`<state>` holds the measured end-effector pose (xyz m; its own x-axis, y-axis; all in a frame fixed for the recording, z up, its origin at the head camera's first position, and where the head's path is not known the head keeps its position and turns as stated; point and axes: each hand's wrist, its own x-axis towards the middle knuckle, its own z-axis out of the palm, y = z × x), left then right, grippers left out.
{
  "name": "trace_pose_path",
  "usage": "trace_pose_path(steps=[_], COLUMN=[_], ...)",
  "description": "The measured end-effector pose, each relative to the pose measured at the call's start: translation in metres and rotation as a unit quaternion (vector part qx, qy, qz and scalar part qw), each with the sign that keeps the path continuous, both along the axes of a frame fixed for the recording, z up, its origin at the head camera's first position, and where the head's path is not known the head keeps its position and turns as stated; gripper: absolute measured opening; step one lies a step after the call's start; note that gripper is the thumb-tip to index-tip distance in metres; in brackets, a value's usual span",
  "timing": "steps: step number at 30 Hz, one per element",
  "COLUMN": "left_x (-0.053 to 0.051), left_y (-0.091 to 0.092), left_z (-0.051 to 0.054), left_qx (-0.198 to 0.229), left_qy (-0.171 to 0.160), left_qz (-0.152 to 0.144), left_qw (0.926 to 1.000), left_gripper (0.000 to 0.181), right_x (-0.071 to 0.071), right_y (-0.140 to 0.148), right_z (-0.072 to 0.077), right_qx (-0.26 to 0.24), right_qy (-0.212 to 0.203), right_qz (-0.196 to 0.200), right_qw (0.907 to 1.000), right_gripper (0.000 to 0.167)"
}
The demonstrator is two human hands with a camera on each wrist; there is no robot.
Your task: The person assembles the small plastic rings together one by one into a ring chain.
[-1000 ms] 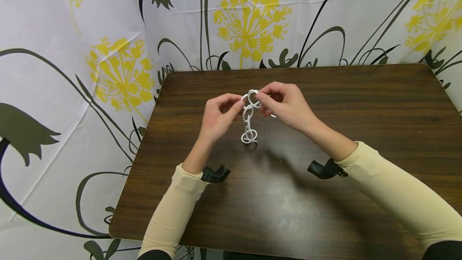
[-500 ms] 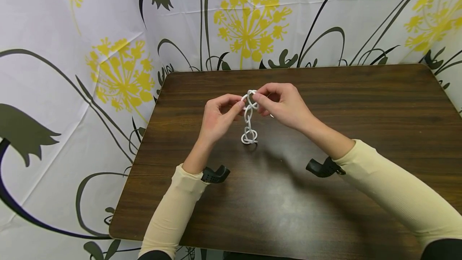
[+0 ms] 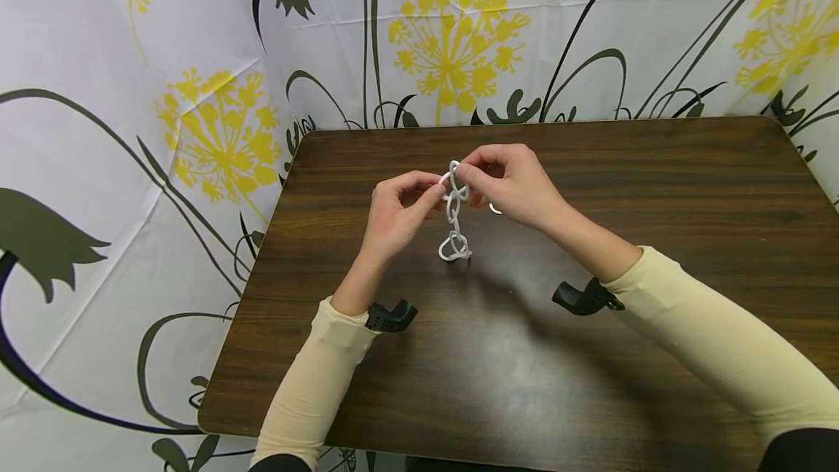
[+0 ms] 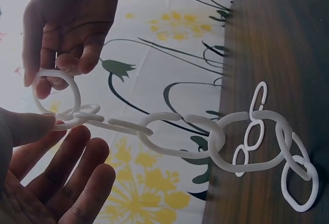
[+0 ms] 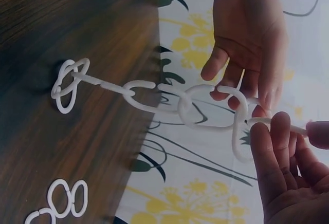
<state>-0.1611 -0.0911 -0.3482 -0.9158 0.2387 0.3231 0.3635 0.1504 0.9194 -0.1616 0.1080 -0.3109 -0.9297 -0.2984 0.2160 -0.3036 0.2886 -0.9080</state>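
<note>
A chain of white plastic links (image 3: 454, 210) hangs between my hands, and its lower end bunches at the tabletop. With thumb and fingertip, my left hand (image 3: 395, 218) pinches a link near the top. My right hand (image 3: 518, 184) pinches the topmost ring (image 4: 77, 93) between thumb and fingers, close beside the left fingertips. In the right wrist view, the hanging links (image 5: 208, 126) stretch from the hands down to the small heap (image 5: 67, 88) on the table. Fingers partly hide where the upper links meet.
A second short piece of white chain (image 5: 60, 198) lies on the brown wooden table (image 3: 590, 384), mostly behind my right hand in the head view. A flower-patterned cloth (image 3: 452, 42) hangs behind and to the left of the table. Black camera mounts (image 3: 391, 317) sit at both wrists.
My right hand has shifted slightly left, turning the top ring more edge-on. The chain's lower end has twisted a little to the right. My left hand stays nearly still.
</note>
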Motion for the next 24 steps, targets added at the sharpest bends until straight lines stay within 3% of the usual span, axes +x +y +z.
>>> trace_pose_path(steps=[6,24], left_x=[0.013,0.015], left_y=[0.004,0.007], left_z=[0.020,0.025], left_qx=[-0.006,-0.031], left_qy=[0.001,0.003], left_qz=[-0.001,0.000], left_qw=[1.0000,0.9995], left_gripper=[0.013,0.013], right_x=[-0.003,-0.008], right_y=[0.000,0.000], right_z=[0.004,0.006], right_qx=[0.013,0.045], right_qy=[-0.001,0.007], right_qz=[-0.004,-0.023], right_qw=[0.9999,0.9987], right_gripper=[0.019,0.018])
